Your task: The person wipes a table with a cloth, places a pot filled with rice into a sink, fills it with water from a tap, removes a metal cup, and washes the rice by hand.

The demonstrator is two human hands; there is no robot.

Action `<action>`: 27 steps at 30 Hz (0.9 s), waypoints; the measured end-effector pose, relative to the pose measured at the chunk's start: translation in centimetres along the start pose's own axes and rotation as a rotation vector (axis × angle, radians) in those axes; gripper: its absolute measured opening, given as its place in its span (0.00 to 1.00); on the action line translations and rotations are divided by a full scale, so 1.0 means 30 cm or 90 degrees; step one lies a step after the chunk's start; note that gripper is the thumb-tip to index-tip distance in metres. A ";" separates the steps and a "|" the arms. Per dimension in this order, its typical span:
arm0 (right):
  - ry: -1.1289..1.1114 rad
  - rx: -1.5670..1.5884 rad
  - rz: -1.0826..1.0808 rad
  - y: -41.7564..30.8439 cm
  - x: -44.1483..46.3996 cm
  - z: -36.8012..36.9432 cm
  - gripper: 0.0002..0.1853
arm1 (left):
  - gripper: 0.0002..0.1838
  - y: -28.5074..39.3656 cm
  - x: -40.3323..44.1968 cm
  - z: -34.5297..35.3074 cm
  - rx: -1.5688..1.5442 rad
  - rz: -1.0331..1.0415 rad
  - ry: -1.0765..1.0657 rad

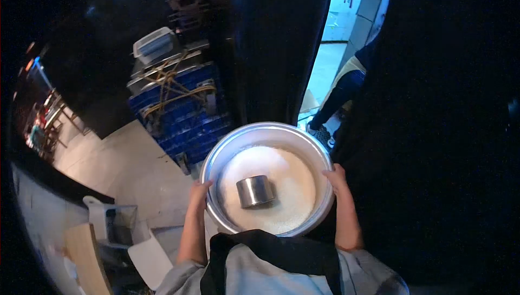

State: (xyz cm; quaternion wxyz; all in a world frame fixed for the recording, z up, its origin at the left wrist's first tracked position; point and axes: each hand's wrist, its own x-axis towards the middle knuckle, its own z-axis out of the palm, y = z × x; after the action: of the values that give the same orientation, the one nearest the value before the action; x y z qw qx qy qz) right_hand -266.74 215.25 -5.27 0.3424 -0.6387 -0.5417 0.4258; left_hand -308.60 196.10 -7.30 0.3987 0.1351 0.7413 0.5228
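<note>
A large round metal pot (213, 157) is held in front of my body at waist height. My left hand (200, 191) grips its left rim, and on the opposite side my right hand (337, 178) is closed on the right rim. Inside lies a broad layer of pale fine grains (290, 197) that looks like uncooked rice. A shiny metal cup (254, 191) rests tilted on the grains, left of the middle. The fingers under the rim are hidden on both sides.
Ahead to the left stands a blue stack (181, 113) tied with cords, with a clear plastic bin (155, 45) on top. White chairs (149, 260) are at lower left. A person's leg (338, 94) shows in a bright doorway (330, 62) between dark curtains.
</note>
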 end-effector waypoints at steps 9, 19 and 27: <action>0.351 0.176 0.231 0.295 -0.253 -0.042 0.19 | 0.37 0.193 0.486 0.559 0.147 0.080 -0.354; 0.540 0.313 0.327 0.482 -0.437 0.254 0.31 | 0.26 0.084 0.778 0.891 0.221 0.087 -0.645; 0.549 0.345 0.388 0.461 -0.306 0.037 0.26 | 0.26 0.146 0.703 1.145 0.205 0.029 -0.670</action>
State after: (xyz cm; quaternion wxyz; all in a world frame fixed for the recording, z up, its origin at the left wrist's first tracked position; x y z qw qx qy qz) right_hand -262.69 203.72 -16.57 0.5448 -0.7707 -0.0175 0.3300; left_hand -297.99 233.87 -17.56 0.6781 0.4536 0.5096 0.2734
